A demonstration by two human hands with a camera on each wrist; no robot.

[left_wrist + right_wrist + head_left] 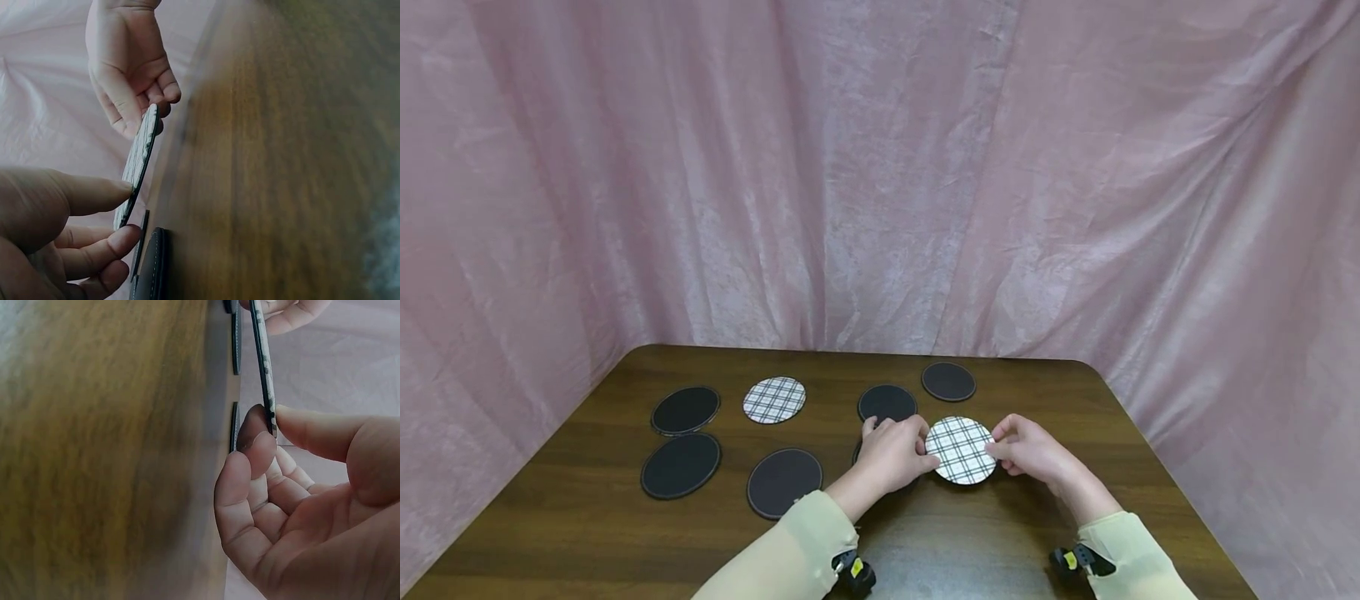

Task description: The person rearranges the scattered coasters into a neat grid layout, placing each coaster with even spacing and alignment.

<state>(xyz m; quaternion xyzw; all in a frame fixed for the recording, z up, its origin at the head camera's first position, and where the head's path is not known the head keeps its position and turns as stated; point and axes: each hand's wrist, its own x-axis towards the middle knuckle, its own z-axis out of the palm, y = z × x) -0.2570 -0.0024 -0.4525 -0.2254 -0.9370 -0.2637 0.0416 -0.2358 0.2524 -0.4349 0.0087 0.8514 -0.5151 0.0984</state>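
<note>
A round coaster with a white-and-dark plaid face (961, 450) is held above the table between my two hands. My left hand (892, 452) pinches its left edge, thumb on the plaid face and fingers beneath. On the opposite edge, my right hand (1028, 450) pinches it the same way, thumb on top. In the left wrist view the coaster (139, 164) appears nearly edge-on, its underside dark. Just behind the left hand lies a black coaster (887, 403), and another dark one is mostly hidden under that hand.
On the brown wooden table (587, 533), a plaid coaster (774, 400) lies face up. Black coasters lie at the left (686, 410), front left (681, 466), centre (785, 483) and back right (948, 381). A pink curtain (880, 167) hangs behind the table.
</note>
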